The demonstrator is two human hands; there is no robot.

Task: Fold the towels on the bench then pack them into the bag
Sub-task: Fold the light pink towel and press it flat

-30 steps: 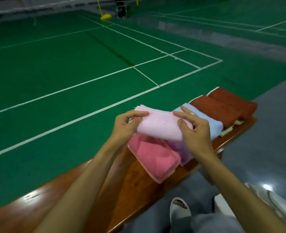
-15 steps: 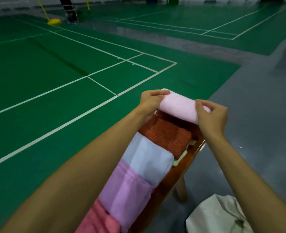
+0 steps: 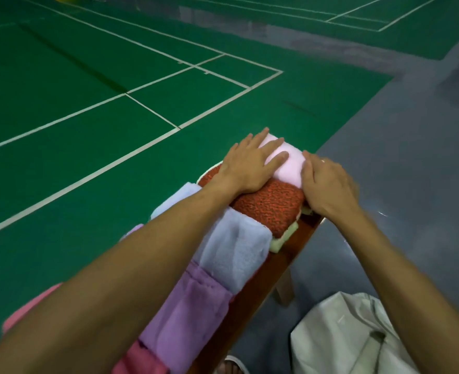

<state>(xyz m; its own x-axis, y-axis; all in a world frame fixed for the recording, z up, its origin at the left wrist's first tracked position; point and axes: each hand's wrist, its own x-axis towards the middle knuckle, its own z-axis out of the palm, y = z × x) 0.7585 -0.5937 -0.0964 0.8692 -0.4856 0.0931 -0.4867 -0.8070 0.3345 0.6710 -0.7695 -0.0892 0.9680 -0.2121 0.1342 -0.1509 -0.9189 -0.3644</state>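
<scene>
Our left hand (image 3: 250, 166) lay flat, our right hand (image 3: 328, 184) loosely bent, both pressing the pale pink towel (image 3: 290, 163) atop the rust towel (image 3: 269, 203) on the bench (image 3: 285, 265) — the white bag (image 3: 339, 336) on the floor hid its inside.

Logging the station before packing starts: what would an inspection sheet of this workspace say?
Surface: wooden bench, towels in a row along it.
Job's things: pale pink towel atop rust towel; blue towel, purple towel, pink towel folded; bag on floor, right of bench.
Clutter: nothing seen.
Grippers: left hand flat on pale pink towel; right hand open against its right edge.
Cables: nothing seen.
Surroundings: green court, white lines, grey walkway.
</scene>
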